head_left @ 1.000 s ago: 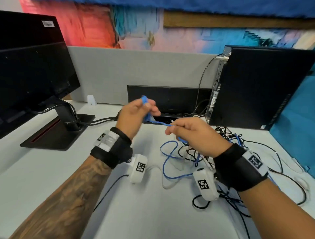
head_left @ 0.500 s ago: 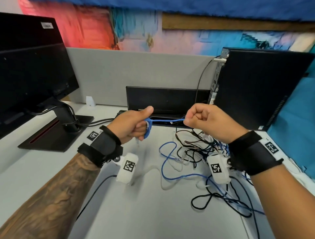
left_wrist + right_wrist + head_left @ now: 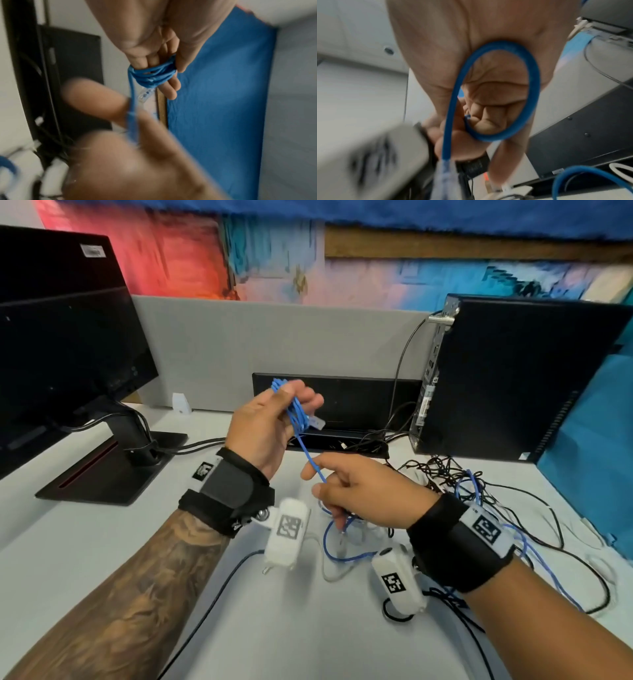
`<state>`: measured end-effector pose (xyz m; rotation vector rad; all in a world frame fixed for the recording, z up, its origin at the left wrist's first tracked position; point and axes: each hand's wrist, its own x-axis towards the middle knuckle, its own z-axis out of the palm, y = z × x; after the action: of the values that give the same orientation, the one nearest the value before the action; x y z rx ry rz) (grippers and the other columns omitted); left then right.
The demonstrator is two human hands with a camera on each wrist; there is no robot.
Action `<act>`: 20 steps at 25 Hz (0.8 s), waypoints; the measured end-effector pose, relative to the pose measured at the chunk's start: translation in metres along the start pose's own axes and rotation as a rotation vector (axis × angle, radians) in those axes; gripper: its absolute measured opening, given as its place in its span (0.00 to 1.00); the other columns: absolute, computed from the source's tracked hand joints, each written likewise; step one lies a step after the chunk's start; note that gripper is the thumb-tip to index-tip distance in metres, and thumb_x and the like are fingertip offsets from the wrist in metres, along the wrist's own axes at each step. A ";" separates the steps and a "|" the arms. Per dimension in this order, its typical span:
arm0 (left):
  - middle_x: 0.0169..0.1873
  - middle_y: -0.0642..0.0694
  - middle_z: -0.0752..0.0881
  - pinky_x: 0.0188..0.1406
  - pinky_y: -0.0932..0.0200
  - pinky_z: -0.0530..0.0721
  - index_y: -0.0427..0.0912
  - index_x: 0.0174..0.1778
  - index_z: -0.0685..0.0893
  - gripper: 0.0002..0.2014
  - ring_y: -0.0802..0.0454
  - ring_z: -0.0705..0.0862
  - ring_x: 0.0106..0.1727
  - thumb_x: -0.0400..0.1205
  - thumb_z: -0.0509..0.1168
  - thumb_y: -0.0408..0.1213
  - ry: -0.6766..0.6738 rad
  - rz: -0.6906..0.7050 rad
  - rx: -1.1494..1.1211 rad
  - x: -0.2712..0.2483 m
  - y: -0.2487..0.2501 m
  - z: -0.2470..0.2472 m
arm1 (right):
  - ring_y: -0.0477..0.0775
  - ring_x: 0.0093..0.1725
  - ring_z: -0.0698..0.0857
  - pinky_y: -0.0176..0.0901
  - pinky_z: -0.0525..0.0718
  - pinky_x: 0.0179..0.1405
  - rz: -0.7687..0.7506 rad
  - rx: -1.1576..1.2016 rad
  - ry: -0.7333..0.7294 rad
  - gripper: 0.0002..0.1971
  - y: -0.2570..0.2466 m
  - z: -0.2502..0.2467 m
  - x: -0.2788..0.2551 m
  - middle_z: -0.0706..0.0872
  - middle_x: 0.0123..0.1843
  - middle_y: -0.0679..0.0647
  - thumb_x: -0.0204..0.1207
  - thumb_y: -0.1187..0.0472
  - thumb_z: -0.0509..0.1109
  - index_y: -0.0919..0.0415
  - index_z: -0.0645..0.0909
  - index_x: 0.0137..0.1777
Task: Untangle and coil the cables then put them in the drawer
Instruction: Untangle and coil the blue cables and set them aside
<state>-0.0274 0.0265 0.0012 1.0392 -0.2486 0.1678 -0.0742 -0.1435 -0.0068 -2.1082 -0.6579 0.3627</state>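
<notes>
Currently left hand fingers wrapped in blue ethernet cable coil; right hand fingers pinching free strand below coil, above tangled cables on counter.

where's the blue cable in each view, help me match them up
Head: blue cable wound round the left hand at centre, running down to the right hand.
Left wrist: wraps round the fingers, upper centre; strand drops to the blurred right hand.
Right wrist: big loop across the palm, centre.
Shared landmark: black computer tower, right in head and right wrist views.
</notes>
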 end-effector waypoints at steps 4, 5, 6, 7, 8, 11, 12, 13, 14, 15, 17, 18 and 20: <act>0.42 0.45 0.91 0.54 0.51 0.88 0.31 0.49 0.87 0.09 0.48 0.92 0.45 0.87 0.63 0.31 -0.104 0.223 0.724 -0.003 -0.015 -0.019 | 0.52 0.27 0.84 0.58 0.91 0.42 0.039 -0.165 0.022 0.10 -0.002 -0.015 -0.009 0.86 0.27 0.52 0.83 0.60 0.69 0.52 0.83 0.62; 0.40 0.47 0.91 0.55 0.49 0.88 0.34 0.48 0.87 0.09 0.51 0.92 0.43 0.87 0.63 0.34 -0.144 0.226 0.873 -0.005 -0.016 -0.023 | 0.50 0.26 0.83 0.56 0.90 0.41 0.002 -0.212 0.086 0.06 -0.002 -0.021 -0.012 0.84 0.25 0.51 0.83 0.58 0.70 0.52 0.86 0.57; 0.37 0.48 0.90 0.54 0.46 0.88 0.38 0.46 0.87 0.11 0.52 0.91 0.42 0.87 0.63 0.39 -0.203 0.196 0.982 -0.007 -0.017 -0.026 | 0.49 0.25 0.80 0.54 0.89 0.39 -0.041 -0.245 0.164 0.04 -0.003 -0.029 -0.014 0.81 0.24 0.51 0.83 0.57 0.71 0.53 0.88 0.51; 0.35 0.47 0.90 0.53 0.44 0.87 0.39 0.44 0.86 0.14 0.53 0.89 0.40 0.87 0.63 0.45 -0.284 0.143 1.065 -0.011 -0.018 -0.028 | 0.48 0.25 0.79 0.50 0.86 0.36 -0.085 -0.271 0.239 0.05 -0.002 -0.036 -0.017 0.80 0.24 0.52 0.83 0.56 0.72 0.54 0.88 0.47; 0.33 0.46 0.88 0.50 0.44 0.87 0.40 0.42 0.85 0.17 0.53 0.87 0.37 0.86 0.62 0.50 -0.373 0.089 1.132 -0.016 -0.019 -0.027 | 0.47 0.25 0.79 0.46 0.85 0.35 -0.120 -0.280 0.296 0.06 0.000 -0.043 -0.018 0.81 0.25 0.53 0.82 0.56 0.73 0.55 0.88 0.45; 0.31 0.44 0.81 0.44 0.47 0.85 0.39 0.39 0.81 0.18 0.55 0.79 0.33 0.87 0.61 0.50 -0.462 -0.009 1.157 -0.028 -0.015 -0.016 | 0.43 0.28 0.79 0.34 0.82 0.33 -0.153 -0.215 0.375 0.06 0.008 -0.060 -0.019 0.82 0.27 0.47 0.82 0.55 0.73 0.53 0.90 0.46; 0.27 0.49 0.79 0.42 0.50 0.85 0.40 0.36 0.79 0.17 0.57 0.77 0.30 0.87 0.62 0.46 -0.422 -0.062 1.037 -0.029 -0.012 -0.014 | 0.40 0.29 0.79 0.31 0.81 0.33 -0.148 -0.193 0.380 0.07 0.011 -0.063 -0.019 0.83 0.28 0.46 0.83 0.56 0.71 0.53 0.90 0.46; 0.23 0.54 0.76 0.41 0.52 0.85 0.42 0.33 0.77 0.17 0.58 0.74 0.27 0.88 0.61 0.43 -0.389 -0.119 0.907 -0.029 -0.008 -0.013 | 0.39 0.30 0.80 0.29 0.80 0.34 -0.144 -0.165 0.390 0.08 0.015 -0.066 -0.019 0.84 0.30 0.45 0.85 0.56 0.70 0.54 0.90 0.47; 0.21 0.56 0.73 0.39 0.54 0.84 0.43 0.31 0.75 0.18 0.58 0.72 0.24 0.88 0.61 0.40 -0.366 -0.161 0.809 -0.028 -0.006 -0.013 | 0.39 0.31 0.81 0.28 0.80 0.36 -0.139 -0.112 0.411 0.11 0.017 -0.067 -0.018 0.85 0.32 0.46 0.86 0.57 0.68 0.58 0.89 0.46; 0.19 0.56 0.71 0.36 0.55 0.83 0.43 0.28 0.74 0.19 0.57 0.70 0.23 0.88 0.61 0.38 -0.348 -0.185 0.754 -0.028 -0.005 -0.013 | 0.40 0.31 0.82 0.29 0.81 0.37 -0.129 -0.031 0.452 0.15 0.020 -0.068 -0.016 0.84 0.31 0.47 0.87 0.56 0.66 0.62 0.87 0.42; 0.18 0.53 0.69 0.30 0.57 0.81 0.42 0.27 0.74 0.20 0.54 0.68 0.21 0.87 0.63 0.39 -0.331 -0.200 0.697 -0.030 -0.007 -0.015 | 0.46 0.27 0.77 0.32 0.80 0.33 -0.083 0.241 0.584 0.25 0.026 -0.066 -0.011 0.77 0.26 0.51 0.89 0.51 0.61 0.61 0.76 0.30; 0.18 0.52 0.67 0.28 0.58 0.79 0.42 0.26 0.74 0.20 0.54 0.66 0.20 0.86 0.64 0.40 -0.317 -0.203 0.660 -0.030 -0.007 -0.016 | 0.48 0.25 0.72 0.35 0.78 0.32 -0.059 0.463 0.650 0.28 0.029 -0.067 -0.010 0.71 0.23 0.50 0.90 0.48 0.58 0.57 0.70 0.26; 0.16 0.51 0.65 0.24 0.59 0.74 0.46 0.21 0.73 0.22 0.54 0.63 0.17 0.82 0.64 0.44 -0.252 -0.219 0.552 -0.028 -0.006 -0.024 | 0.49 0.24 0.67 0.42 0.77 0.33 -0.041 0.895 0.732 0.30 0.039 -0.073 -0.009 0.64 0.22 0.48 0.89 0.41 0.56 0.52 0.64 0.24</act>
<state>-0.0499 0.0439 -0.0230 1.6309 -0.3231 -0.1033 -0.0343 -0.2157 0.0035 -1.2147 -0.0533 -0.1441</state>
